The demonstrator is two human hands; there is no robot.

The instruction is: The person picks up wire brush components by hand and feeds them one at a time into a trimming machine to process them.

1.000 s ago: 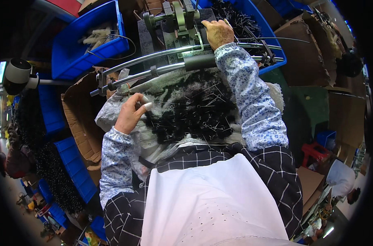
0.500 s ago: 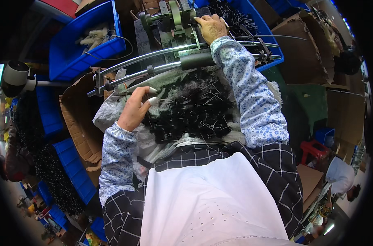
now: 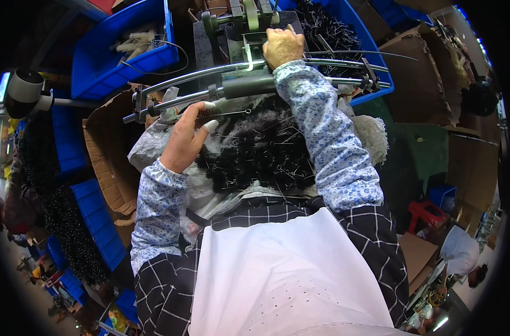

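Observation:
My left hand (image 3: 182,137), with white covers on its fingertips, has a thin twisted-wire brush (image 3: 232,113) between thumb and forefinger. The brush's ring end points right; its dark bristles are partly hidden by the fingers. Below it, a pile of black wire brushes (image 3: 255,151) with ringed ends lies on a pale cloth (image 3: 210,193) over my lap. At the far side, my right hand (image 3: 284,47) is closed beside the metal bracket (image 3: 248,53) of a small bench machine (image 3: 210,42). What the right fingers hold is hidden.
Two curved chrome rails (image 3: 187,78) with a dark roller (image 3: 249,85) cross in front of the machine. A blue bin (image 3: 173,53) with pale pieces stands back left. Another blue bin (image 3: 378,78), full of black brushes, is back right. Cardboard (image 3: 112,173) stands left.
My left hand has risen a little, and a ringed brush now shows clearly at its fingertips. My right hand has shifted slightly left and nearer, its fingers now more curled.

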